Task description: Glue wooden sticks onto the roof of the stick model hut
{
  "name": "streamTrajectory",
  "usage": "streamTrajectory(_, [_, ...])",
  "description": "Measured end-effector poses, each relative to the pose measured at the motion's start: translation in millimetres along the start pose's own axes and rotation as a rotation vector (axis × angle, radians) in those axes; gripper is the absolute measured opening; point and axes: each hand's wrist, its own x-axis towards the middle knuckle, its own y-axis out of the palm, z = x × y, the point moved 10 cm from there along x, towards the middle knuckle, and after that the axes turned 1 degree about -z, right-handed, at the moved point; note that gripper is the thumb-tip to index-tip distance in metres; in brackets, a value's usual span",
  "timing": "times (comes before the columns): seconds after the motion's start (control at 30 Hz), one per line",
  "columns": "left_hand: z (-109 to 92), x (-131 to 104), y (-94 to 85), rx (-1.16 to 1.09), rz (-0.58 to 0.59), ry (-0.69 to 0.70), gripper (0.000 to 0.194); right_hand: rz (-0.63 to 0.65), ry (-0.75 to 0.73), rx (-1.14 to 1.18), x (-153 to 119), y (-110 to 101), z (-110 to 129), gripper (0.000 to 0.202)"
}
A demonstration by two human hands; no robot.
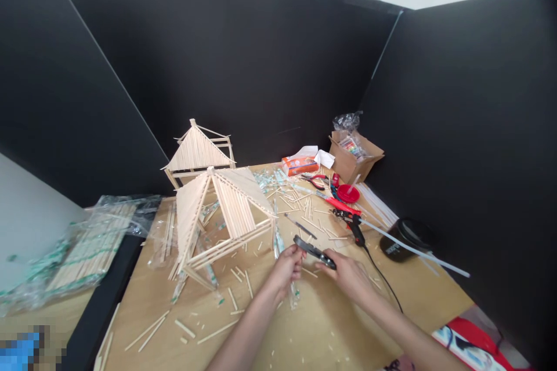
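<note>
My right hand (346, 272) is closed round the handles of a dark cutting tool (311, 248) over the middle of the table. My left hand (288, 266) has its fingers pressed together beside the tool's head; what they pinch is too small to make out. Left of my hands stands a stick house frame (235, 203) with a partly covered roof, its near side open. Behind it is a second stick model (198, 151). Loose sticks (249, 284) and small offcuts lie around my hands.
A glue gun (355, 232) with a cord, red-handled pliers (315, 181), a red dish (348, 193), a cardboard box (354, 165), an orange packet (300, 165) and a black cup (402, 240) stand rightward. Bagged sticks (93, 249) lie left. Black panels (243, 69) enclose the table (322, 324).
</note>
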Motion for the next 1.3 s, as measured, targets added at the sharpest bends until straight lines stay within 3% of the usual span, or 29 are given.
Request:
streamTrajectory(0.1, [-6.1, -5.6, 3.8, -0.010, 0.020, 0.013, 0.019, -0.037, -0.018, 0.063, -4.3, -7.5, 4.7, 0.026])
streamTrajectory(0.2, [-5.8, -10.5, 10.1, -0.015, 0.039, 0.009, 0.017, 0.007, -0.071, 0.039, -6.2, -8.3, 6.6, 0.031])
streamTrajectory(0.43, [5.1, -7.6, 19.0, -0.025, 0.022, 0.000, 0.021, 0.042, 0.011, -0.055, -3.6, 2.8, -12.2, 0.028])
streamTrajectory(0.6, [-3.1, -8.9, 18.1, -0.013, 0.011, 0.046, 0.027, 0.024, 0.052, -0.062, -2.5, 4.4, -12.3, 0.030])
streamTrajectory(0.8, [-49.9, -31.8, 21.3, 0.090, 0.049, 0.256, 0.041, -0.067, 0.152, -0.077, 5.4, -13.1, -23.9, 0.027])
streamTrajectory(0.97, [-93.3, -82.8, 27.9, 0.260, 0.064, 0.411, 0.027, -0.183, 0.213, -0.146, 11.8, -9.1, -28.8, 0.036])
streamTrajectory(1.07, [-132.3, -127.3, 26.7, 0.626, -0.082, 0.678, 0.013, -0.226, 0.225, -0.177, 14.5, 3.6, -26.2, 0.042])
streamTrajectory(1.17, [-165.2, -170.8, 30.0, 0.963, -0.240, 1.012, 0.011, -0.254, 0.222, -0.164, 16.9, 9.7, -21.4, 0.062])
streamTrajectory(1.23, [-177.3, -189.6, 27.9, 1.116, -0.360, 1.176, 0.015, -0.277, 0.206, -0.109, 16.6, 2.4, -13.3, 0.072])
streamTrajectory(1.3, [-182.8, -197.5, 23.1, 1.250, -0.487, 1.255, 0.017, -0.304, 0.130, 0.048, 14.2, -15.5, 5.7, 0.062])
